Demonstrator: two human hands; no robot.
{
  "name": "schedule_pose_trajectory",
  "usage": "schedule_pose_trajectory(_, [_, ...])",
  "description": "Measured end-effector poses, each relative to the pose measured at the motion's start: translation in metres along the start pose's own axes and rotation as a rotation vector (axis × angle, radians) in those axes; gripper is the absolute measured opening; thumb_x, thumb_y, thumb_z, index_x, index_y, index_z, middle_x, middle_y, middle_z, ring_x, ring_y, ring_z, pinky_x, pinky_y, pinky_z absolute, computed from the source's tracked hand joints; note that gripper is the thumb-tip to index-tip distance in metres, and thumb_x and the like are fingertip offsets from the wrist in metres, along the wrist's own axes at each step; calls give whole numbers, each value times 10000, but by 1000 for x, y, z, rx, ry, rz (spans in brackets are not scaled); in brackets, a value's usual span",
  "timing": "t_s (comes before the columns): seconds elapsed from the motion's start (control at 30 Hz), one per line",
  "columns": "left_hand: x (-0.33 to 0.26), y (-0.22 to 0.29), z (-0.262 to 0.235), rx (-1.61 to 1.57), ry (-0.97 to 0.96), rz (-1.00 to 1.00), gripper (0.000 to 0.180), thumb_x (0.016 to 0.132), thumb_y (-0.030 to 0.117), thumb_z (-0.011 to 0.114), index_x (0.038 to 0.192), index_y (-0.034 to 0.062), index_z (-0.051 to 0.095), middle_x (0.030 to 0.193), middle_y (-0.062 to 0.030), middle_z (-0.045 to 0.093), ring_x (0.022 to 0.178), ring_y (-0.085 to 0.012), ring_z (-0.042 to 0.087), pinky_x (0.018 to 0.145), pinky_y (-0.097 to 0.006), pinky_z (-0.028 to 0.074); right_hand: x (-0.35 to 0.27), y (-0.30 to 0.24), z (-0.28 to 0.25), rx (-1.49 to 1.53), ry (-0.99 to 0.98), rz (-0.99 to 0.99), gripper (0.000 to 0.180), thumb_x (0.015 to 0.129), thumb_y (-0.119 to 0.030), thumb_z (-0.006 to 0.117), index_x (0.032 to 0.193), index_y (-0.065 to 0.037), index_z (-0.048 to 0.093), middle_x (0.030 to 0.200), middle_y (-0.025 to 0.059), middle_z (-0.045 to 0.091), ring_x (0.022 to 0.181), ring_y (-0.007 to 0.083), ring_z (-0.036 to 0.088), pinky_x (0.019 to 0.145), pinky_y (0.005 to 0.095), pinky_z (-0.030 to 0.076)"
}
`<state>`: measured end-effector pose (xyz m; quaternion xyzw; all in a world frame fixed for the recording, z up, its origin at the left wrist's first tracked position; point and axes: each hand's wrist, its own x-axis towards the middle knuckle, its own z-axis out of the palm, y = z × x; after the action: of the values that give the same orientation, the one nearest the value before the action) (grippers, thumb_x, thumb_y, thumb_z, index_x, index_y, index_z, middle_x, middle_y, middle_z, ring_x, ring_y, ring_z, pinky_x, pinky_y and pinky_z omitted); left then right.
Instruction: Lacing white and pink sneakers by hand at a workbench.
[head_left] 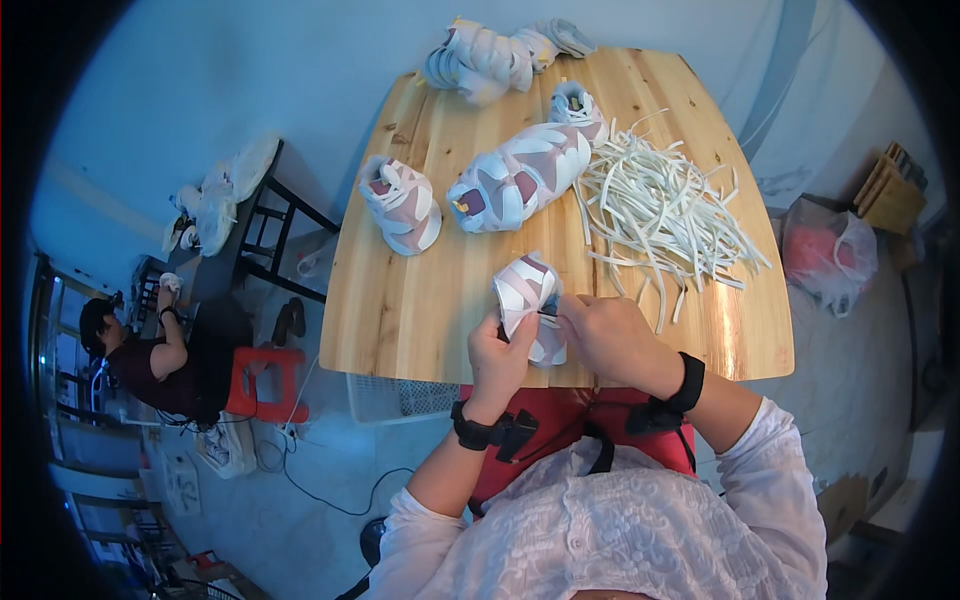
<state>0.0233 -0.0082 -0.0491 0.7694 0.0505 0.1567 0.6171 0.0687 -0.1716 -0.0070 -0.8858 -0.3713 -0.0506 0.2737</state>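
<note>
We see a wooden table (400, 320) with rounded corners. On it lie a small shoe (402, 204) at the left, a long shoe (520, 178) beside it, and one more shoe (574, 102) just behind. A heap of shoes (495, 58) sits at the far edge. A pile of white strips (660, 210) spreads on the right side, touching the long shoe.

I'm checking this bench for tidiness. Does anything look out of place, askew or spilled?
Only untidy: the white laces lie in a loose tangle on the wooden table, strands straggling toward its right edge. Both hands, left hand and right hand, grip one shoe. Nothing looks damaged.
</note>
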Motion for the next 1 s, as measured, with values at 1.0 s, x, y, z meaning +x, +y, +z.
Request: schedule_pose_trajectory(1.0, [-9,13,5,-489,28,-172,227,895,73,608,1106,-7,582,1010,-19,618,897,-67,546,783,-232,447,-9,-18,-12,285,178,114,82,787,-29,623,839,-11,562,761,152,585,643,338,600,552,380,472])
